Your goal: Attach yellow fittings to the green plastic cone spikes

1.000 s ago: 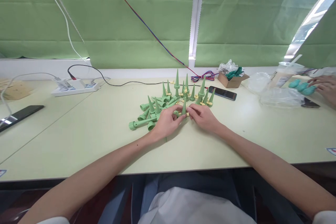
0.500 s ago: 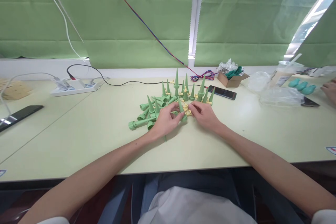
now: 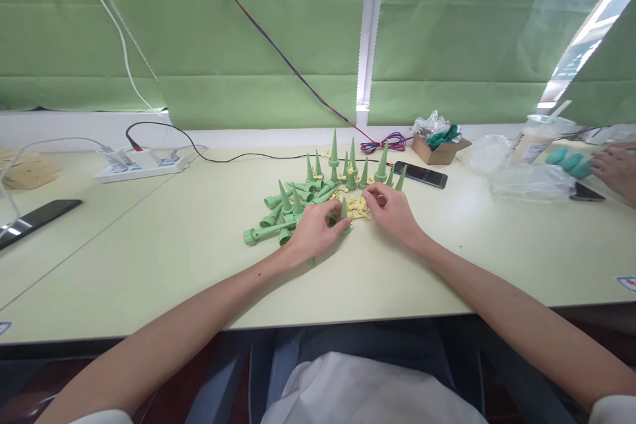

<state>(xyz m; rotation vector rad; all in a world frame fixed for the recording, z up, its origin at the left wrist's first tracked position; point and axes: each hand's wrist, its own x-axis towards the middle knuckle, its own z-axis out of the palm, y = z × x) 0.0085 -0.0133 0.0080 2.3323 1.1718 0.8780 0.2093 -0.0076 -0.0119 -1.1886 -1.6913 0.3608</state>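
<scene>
A heap of green plastic cone spikes (image 3: 298, 202) lies mid-table, some upright (image 3: 334, 149), others on their sides. Small yellow pieces (image 3: 356, 207) are scattered among them. My left hand (image 3: 313, 232) is closed round one green cone (image 3: 342, 212), its tip pointing up. My right hand (image 3: 392, 212) rests just right of the yellow pieces, its fingers pinched together over them; what the fingertips hold is too small to name.
A black phone (image 3: 421, 175) lies behind the heap, next to a small cardboard box (image 3: 440, 149). A white power strip (image 3: 142, 165) and another phone (image 3: 37, 215) sit to the left. At the far right another person's hand (image 3: 613, 169) is by teal objects (image 3: 569, 162), a plastic bag and a cup.
My right hand has let go of the cone and drawn back up to the yellow pieces. My left hand has kept the cone, shifting slightly. The other person's hand has returned to the teal objects.
</scene>
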